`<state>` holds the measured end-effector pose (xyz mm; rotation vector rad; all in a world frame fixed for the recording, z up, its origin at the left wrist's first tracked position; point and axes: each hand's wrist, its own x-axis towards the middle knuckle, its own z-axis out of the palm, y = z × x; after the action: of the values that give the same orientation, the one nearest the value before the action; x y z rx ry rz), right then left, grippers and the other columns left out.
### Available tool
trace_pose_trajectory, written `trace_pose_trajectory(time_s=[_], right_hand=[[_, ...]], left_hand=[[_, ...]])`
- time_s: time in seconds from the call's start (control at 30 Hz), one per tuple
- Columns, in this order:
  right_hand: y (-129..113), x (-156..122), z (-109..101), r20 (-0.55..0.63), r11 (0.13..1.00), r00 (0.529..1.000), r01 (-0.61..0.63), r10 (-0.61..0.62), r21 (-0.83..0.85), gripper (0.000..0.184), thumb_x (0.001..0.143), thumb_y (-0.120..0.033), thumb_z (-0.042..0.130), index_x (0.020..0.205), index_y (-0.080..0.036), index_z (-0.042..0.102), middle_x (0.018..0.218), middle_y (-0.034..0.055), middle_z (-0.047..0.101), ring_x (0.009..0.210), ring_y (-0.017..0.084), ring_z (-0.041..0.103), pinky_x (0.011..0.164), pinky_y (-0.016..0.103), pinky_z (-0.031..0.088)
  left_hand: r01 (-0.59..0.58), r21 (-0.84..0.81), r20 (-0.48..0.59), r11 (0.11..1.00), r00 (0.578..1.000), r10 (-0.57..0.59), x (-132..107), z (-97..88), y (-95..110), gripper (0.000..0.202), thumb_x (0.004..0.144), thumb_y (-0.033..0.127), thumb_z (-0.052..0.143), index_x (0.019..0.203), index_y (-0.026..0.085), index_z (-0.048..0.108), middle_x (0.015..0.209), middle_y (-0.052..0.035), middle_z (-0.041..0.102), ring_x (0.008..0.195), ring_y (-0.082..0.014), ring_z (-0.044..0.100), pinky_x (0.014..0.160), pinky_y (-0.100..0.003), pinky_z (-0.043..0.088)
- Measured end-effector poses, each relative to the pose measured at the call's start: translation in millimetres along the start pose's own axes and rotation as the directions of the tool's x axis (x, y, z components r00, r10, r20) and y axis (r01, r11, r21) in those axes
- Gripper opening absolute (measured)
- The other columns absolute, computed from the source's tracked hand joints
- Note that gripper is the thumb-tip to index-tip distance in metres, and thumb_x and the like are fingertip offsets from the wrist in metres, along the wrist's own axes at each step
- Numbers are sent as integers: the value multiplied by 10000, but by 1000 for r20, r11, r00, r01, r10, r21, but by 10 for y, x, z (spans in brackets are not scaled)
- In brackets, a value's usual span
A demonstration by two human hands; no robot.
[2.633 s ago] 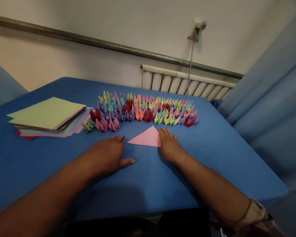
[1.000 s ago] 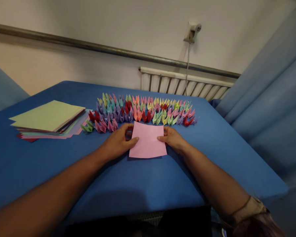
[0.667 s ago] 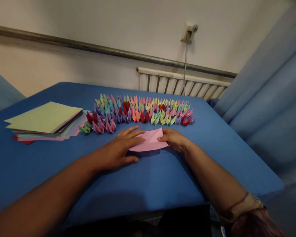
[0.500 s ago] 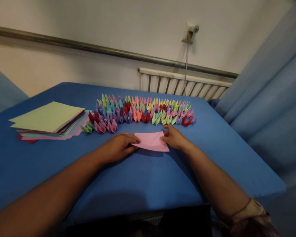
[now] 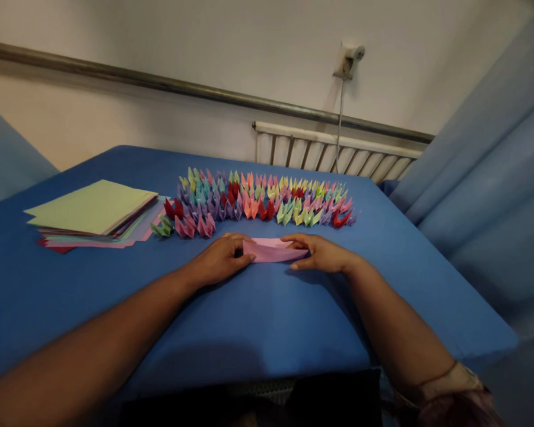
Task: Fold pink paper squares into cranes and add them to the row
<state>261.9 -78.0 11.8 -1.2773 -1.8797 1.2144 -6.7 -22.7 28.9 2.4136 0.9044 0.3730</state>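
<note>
A sheet of pink paper [image 5: 271, 254], bent so its near edge curls up, is between my two hands over the table. My left hand [image 5: 222, 255] pinches its left end, thumb in front and fingers behind. At the right end, my right hand [image 5: 324, 254] holds the paper, its index finger along the far edge and its thumb lower at the near side. Just beyond my hands stand rows of folded paper cranes [image 5: 267, 209] in many colours.
A stack of coloured paper sheets [image 5: 93, 207], pale yellow on top, lies at the left of the blue table [image 5: 267, 332]. Behind are a white radiator [image 5: 311, 135], a metal rail [image 5: 182, 86] and a wall socket [image 5: 347, 62] with a cord. Blue curtain [image 5: 485, 178] hangs at the right.
The pink paper's near edge has come up, so it looks narrower and more curved. My right hand has turned, its fingers moving over the far edge. My left thumb now shows in front.
</note>
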Motion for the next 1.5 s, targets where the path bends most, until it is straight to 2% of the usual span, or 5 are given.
trace_pose_trajectory(time_s=[0.3,0.47,0.6,0.87,1.5], right_hand=[[98,133,35,-273,885,945,-278,181,-375,287,747,-260,701,1008,-151,655,792,11,684,658,152,593,613,260,436],[-93,91,119,-362,754,896,-420,257,-505,567,780,-308,698,1297,-157,522,903,61,719,799,221,655,695,307,450],[-172,54,232,-397,714,909,-361,126,-600,678,811,-283,665,1408,-98,403,1243,171,616,1124,272,587,920,368,436],[-270,30,494,-240,697,970,-148,-36,-702,414,920,-352,527,1280,-148,547,1335,151,531,1227,285,470,1019,435,376],[-141,22,215,-386,650,904,-407,184,-642,712,811,-442,662,1381,-80,438,1360,220,519,1265,328,490,988,411,407]], left_hand=[[93,175,-56,980,995,-84,16,20,-116,310,841,428,544,633,200,571,1069,-97,670,1145,-273,567,1026,-408,400],[138,332,-186,933,979,-79,-13,100,-32,352,823,376,593,1092,152,619,1380,-158,527,1326,-325,429,1102,-471,343],[-170,414,7,894,983,183,-75,226,105,543,911,279,480,1440,187,403,1584,-96,302,1495,-279,129,1191,-493,157],[-220,424,140,879,974,177,-180,337,135,680,900,596,494,1440,188,436,1550,-153,356,1480,-378,133,1158,-615,29],[-331,214,198,919,936,291,-166,295,92,493,926,469,539,1378,272,526,1524,-88,419,1445,-326,288,1164,-518,240]])
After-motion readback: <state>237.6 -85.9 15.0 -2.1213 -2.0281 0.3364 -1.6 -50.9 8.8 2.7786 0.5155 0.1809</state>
